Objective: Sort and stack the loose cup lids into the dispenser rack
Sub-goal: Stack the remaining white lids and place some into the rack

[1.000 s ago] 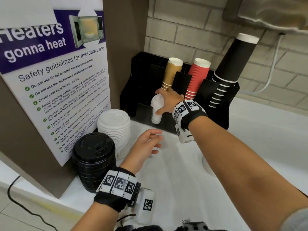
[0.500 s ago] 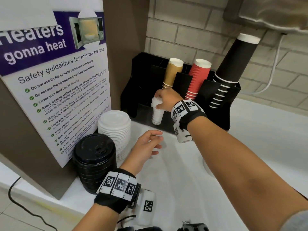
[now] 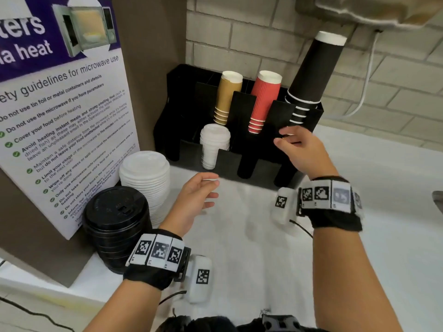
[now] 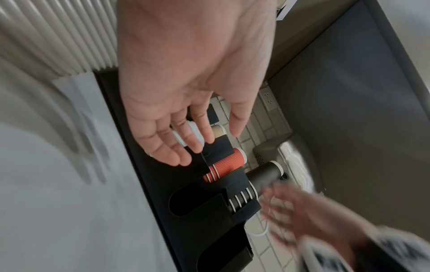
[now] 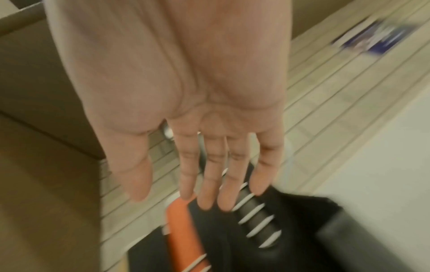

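Standing at the far left of the counter, the black lid stack (image 3: 115,226) and the taller white lid stack (image 3: 145,182) beside it wait outside the rack, untouched. Just right of them the left hand (image 3: 194,202) hovers over the white counter (image 3: 239,236) with its fingers relaxed and spread, holding nothing, much as it did a second ago. Further right, the small white lids (image 3: 214,143) now stand alone in a front slot of the black dispenser rack (image 3: 177,111), below the tan cups (image 3: 226,97); half a second ago the right hand was wrapped around that stack, pressing it down into the slot. That right hand (image 3: 299,149) has since let go and swung away to the right, and now hangs with straight, open fingers in front of the rack's right end, near the red cups (image 3: 263,101) and the black cups (image 3: 311,73); its wrist view is blurred with motion. My reading is that one batch of lids is seated, and the two larger stacks on the counter are what remains to be sorted into the empty front slots.
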A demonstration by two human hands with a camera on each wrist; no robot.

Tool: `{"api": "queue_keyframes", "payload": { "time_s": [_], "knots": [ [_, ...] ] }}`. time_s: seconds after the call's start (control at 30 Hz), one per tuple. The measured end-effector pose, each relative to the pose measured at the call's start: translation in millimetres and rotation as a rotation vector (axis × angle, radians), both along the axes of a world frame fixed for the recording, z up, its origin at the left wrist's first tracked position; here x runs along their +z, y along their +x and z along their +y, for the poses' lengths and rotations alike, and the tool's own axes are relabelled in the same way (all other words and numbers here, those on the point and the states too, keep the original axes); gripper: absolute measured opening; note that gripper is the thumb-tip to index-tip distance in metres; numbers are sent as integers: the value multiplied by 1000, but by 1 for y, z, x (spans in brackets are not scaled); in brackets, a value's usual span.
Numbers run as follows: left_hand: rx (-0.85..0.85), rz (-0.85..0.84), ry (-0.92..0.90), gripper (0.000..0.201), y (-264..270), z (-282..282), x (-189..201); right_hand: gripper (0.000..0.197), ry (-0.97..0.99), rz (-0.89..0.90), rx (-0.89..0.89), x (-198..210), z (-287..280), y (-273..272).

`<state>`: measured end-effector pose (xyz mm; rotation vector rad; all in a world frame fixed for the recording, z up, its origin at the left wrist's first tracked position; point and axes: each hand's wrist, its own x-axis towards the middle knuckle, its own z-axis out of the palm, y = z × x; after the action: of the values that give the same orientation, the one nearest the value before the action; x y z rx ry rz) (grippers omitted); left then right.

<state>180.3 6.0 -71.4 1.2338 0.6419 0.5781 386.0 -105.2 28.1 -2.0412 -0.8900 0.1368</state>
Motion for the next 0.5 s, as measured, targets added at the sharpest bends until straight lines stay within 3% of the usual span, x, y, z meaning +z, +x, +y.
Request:
{"api": "queue_keyframes", "payload": {
  "time_s": [0.1,0.2,0.33,0.5],
  "knots": [
    [-21,-3,-2,11,2,-2,0,40,-312,117,-162,-24,-55,6],
    [-43,-1,-4,11,6,-6,-1,66,-598,235,-184,-52,-80,-2],
    [-69,0,-8,11,10,-11,-1,90,-723,208,-121,-75,-79,-10],
    [-96,14,6,12,11,-16,-3,86,-730,193,-143,-88,-75,-8]
  ]
}}
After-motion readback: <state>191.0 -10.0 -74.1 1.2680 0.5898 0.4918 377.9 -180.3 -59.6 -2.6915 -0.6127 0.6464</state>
